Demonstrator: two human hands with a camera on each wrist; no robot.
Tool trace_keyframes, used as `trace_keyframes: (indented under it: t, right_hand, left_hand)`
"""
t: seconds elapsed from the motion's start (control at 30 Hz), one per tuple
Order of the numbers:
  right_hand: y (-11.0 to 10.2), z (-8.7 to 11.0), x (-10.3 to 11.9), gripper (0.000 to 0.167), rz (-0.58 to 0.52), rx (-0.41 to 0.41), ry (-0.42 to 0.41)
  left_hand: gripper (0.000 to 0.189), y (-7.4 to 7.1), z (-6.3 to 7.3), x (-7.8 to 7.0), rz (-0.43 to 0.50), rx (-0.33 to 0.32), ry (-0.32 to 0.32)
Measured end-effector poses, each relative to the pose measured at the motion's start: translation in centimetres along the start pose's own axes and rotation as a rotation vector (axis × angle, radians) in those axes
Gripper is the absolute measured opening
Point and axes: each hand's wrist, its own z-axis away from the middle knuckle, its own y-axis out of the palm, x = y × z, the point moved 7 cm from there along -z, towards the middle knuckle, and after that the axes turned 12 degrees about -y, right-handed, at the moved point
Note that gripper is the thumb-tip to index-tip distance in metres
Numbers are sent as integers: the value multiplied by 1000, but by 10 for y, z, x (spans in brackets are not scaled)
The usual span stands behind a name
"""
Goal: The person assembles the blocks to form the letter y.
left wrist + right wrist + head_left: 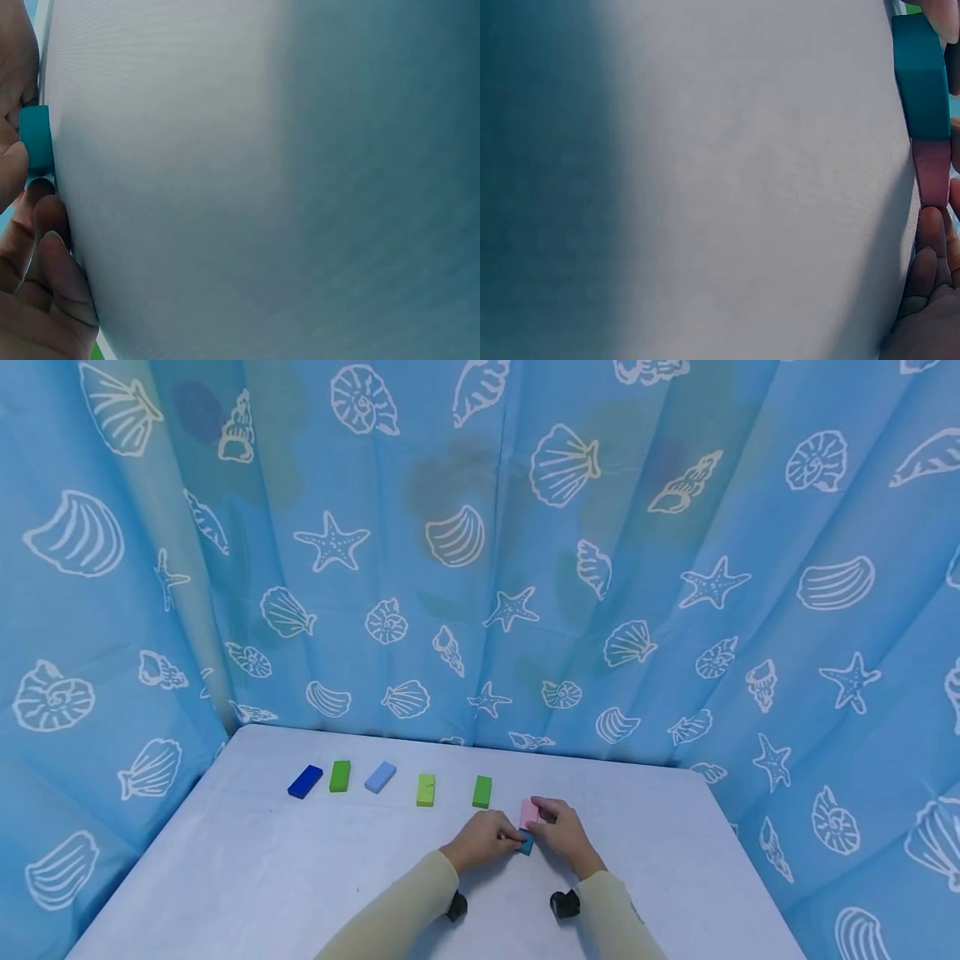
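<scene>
My left hand [478, 842] pinches a teal block [527, 844] on the white tabletop, its fingertips at the block's left side. My right hand [567, 837] grips a pink block [528, 812] just behind the teal one, with a finger at the far end and the thumb near the close end. In the right wrist view, the teal block [921, 79] and the pink block [932, 171] meet end to end. Only the teal block [36, 139] shows in the left wrist view, at the left edge, partly covered by a thumb.
Left of the hands, a row of blocks crosses the table: a dark blue block [305, 782], a green block [340, 776], a light blue block [380, 777], a lime block [425, 790] and another green block [482, 792]. A blue shell-print curtain [465, 610] hangs behind the table [262, 877].
</scene>
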Motion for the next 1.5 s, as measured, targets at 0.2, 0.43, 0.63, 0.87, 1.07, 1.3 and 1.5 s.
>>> trace_keyframes:
  t: [0.2, 0.43, 0.63, 0.87, 1.07, 1.3, 1.5]
  right_hand:
    - [0, 0, 0, 46, -12, 11, -4]
    - [-1, 2, 1, 46, -12, 13, -7]
    - [-1, 4, 5, 46, -14, 18, -10]
    - [-3, 3, 3, 44, -14, 8, -2]
    - [-3, 3, 2, 44, -21, 5, 1]
    - [-2, 2, 0, 43, -16, 10, 11]
    - [-1, 0, -2, 44, -30, 5, 18]
  left_hand:
    - [13, 0, -1, -2, -4, 6, 0]
    - [13, -2, 1, -5, -21, 6, 6]
    - [13, -4, 2, -7, -18, 5, 5]
    - [13, -3, 1, -7, -35, 0, 8]
    - [12, -3, 2, -7, -23, 13, -9]
    - [11, -2, 0, -6, -18, 23, -12]
    - [12, -2, -1, -7, -26, 23, -6]
